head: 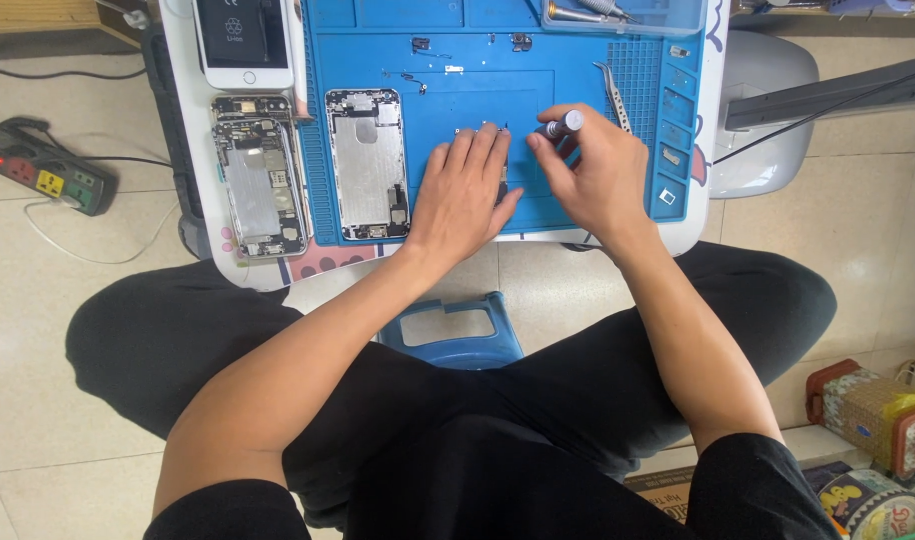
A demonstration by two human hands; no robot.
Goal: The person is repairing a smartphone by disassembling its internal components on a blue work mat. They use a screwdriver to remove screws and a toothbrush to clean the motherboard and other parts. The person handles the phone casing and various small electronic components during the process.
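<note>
Two hands meet over the blue silicone repair mat (578, 215): the left hand (463, 195) lies flat, pinning a small dark phone part (502, 187), mostly hidden. The right hand (598, 175), at its 3 o'clock, grips a slim silver-capped screwdriver (561, 126); it seems best kept upright, with the left hand's pressure steady.

One head camera looks straight down from above the seated person's lap, fairly near, facing the counter's (206, 150) near edge and floor.

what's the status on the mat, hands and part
Left hand flat on small part. Right hand gripping screwdriver. Tweezers close by right.
</note>
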